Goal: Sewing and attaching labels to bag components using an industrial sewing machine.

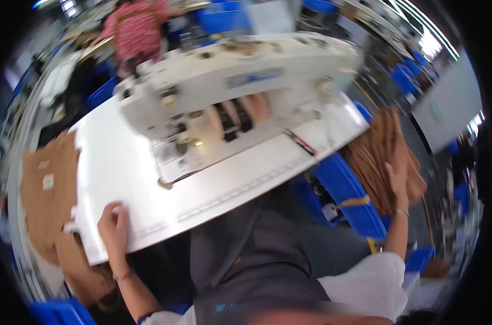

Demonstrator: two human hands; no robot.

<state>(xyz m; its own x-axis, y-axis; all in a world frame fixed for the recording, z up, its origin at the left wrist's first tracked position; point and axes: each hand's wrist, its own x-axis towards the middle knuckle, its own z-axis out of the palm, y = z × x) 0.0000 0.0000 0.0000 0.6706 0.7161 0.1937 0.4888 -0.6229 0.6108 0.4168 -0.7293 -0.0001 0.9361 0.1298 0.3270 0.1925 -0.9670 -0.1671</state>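
Observation:
My left hand (113,230) rests at the front left of a white sewing table (105,162), with fingers loosely bent, apart and nothing visible in them. Out to the right, my right hand (399,176) lies against a pile of brown fabric pieces (384,138) with its fingers stretched along the cloth. A white industrial sewing machine (246,67) stands across the table. Beside its bed lies a slim red and black tool (301,143), too blurred to name. More brown fabric (53,189) hangs over the left side.
A blue bin (346,192) stands under the brown pile, right of my legs. Another blue bin (61,312) is at the lower left. Beyond the machine a person in a red patterned top (136,30) works near further blue bins (221,16). A pale panel (449,105) stands far right.

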